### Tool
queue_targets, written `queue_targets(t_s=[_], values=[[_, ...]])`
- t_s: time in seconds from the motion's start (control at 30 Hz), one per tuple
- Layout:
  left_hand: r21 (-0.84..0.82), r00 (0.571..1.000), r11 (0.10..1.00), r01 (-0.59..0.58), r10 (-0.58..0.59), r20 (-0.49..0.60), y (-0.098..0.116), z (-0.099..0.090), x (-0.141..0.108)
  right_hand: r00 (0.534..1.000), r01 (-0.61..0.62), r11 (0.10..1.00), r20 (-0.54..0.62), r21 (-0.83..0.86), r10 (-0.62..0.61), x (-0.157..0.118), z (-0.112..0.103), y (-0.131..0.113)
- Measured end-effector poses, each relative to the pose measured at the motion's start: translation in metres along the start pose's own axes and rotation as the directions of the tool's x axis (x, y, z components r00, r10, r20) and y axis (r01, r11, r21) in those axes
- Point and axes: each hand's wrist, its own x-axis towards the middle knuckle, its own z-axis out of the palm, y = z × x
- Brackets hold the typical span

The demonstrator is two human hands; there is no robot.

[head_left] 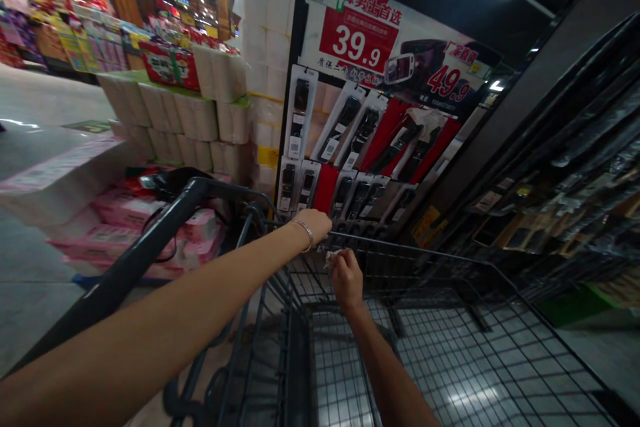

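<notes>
My left hand [314, 223], with a silver bracelet [305, 235] at the wrist, is closed at the top rim [400, 241] of a dark wire shopping cart. Its fingertips are hidden on the far side. Just below and to the right, my right hand [347, 273] pinches a crumpled white tissue [331, 257] inside the cart, close to the wire wall. Under both arms spreads the cart's wire basket [440, 340]. The thick cart handle [145, 253] runs along the left, beneath my left forearm.
A rack of packaged belts [345, 127] under a price sign [360, 47] stands right beyond the cart. Stacked paper rolls [175, 110] and pink packs [130, 220] are at the left. More hanging goods [565, 140] line the right side.
</notes>
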Motion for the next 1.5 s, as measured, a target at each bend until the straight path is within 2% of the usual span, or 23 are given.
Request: queue_targets(t_s=[0.2, 0.43, 0.5, 0.6, 0.67, 0.73, 0.8, 0.9, 1.0, 1.13, 1.27, 1.33, 1.4, 1.43, 1.5], values=[[0.018, 0.999, 0.999, 0.035, -0.035, 0.001, -0.006, 0.004, 0.000, 0.998, -0.055, 0.998, 0.043, -0.039, 0.056, -0.025, 0.011, 0.010], [0.032, 0.998, 0.998, 0.057, -0.057, -0.004, -0.006, -0.001, -0.008, 0.986, -0.128, 0.989, 0.099, -0.073, 0.135, -0.046, 0.020, 0.019], [0.044, 0.999, 0.998, 0.043, -0.043, -0.009, -0.005, -0.002, -0.010, 0.981, -0.168, 0.986, 0.092, -0.026, 0.169, -0.047, 0.021, 0.019], [0.053, 0.999, 0.998, 0.036, -0.036, 0.002, -0.004, -0.003, -0.012, 0.971, -0.239, 0.959, 0.048, 0.152, 0.235, -0.039, 0.020, 0.013], [0.059, 0.999, 0.998, 0.034, -0.035, 0.014, -0.003, -0.004, -0.012, 0.941, -0.319, 0.904, -0.022, 0.284, 0.338, -0.029, 0.017, 0.005], [0.066, 0.999, 0.997, 0.029, -0.030, 0.020, -0.003, -0.004, -0.012, 0.878, -0.401, 0.834, -0.100, 0.379, 0.467, -0.014, 0.012, -0.007], [0.069, 0.999, 0.997, 0.027, -0.029, 0.023, -0.002, -0.004, -0.012, 0.838, -0.427, 0.788, -0.134, 0.443, 0.529, 0.003, 0.004, -0.019], [0.074, 0.999, 0.997, 0.031, -0.033, 0.030, -0.001, -0.005, -0.013, 0.841, -0.376, 0.790, -0.181, 0.484, 0.511, 0.025, -0.010, -0.032], [0.089, 0.998, 0.995, 0.043, -0.046, 0.033, 0.000, -0.005, -0.014, 0.862, -0.322, 0.820, -0.213, 0.473, 0.460, 0.035, -0.019, -0.034], [0.093, 0.999, 0.995, 0.042, -0.045, 0.025, 0.000, -0.005, -0.016, 0.879, -0.295, 0.848, -0.223, 0.441, 0.421, 0.028, -0.019, -0.026], [0.097, 0.999, 0.995, 0.038, -0.041, 0.030, 0.001, -0.005, -0.016, 0.863, -0.346, 0.858, -0.231, 0.379, 0.449, 0.018, -0.011, -0.021], [0.113, 0.999, 0.993, 0.031, -0.036, 0.039, 0.001, -0.004, -0.016, 0.843, -0.396, 0.836, -0.212, 0.379, 0.495, 0.012, -0.007, -0.019], [0.134, 0.999, 0.991, 0.021, -0.027, 0.047, 0.000, -0.003, -0.015, 0.799, -0.465, 0.785, -0.188, 0.409, 0.571, 0.004, -0.002, -0.017], [0.142, 0.998, 0.990, 0.016, -0.023, 0.050, 0.000, -0.003, -0.015, 0.766, -0.507, 0.752, -0.180, 0.422, 0.617, 0.000, 0.001, -0.016], [0.157, 0.998, 0.988, 0.007, -0.016, 0.056, -0.001, -0.002, -0.014, 0.671, -0.605, 0.667, -0.174, 0.434, 0.721, -0.009, 0.008, -0.013]])
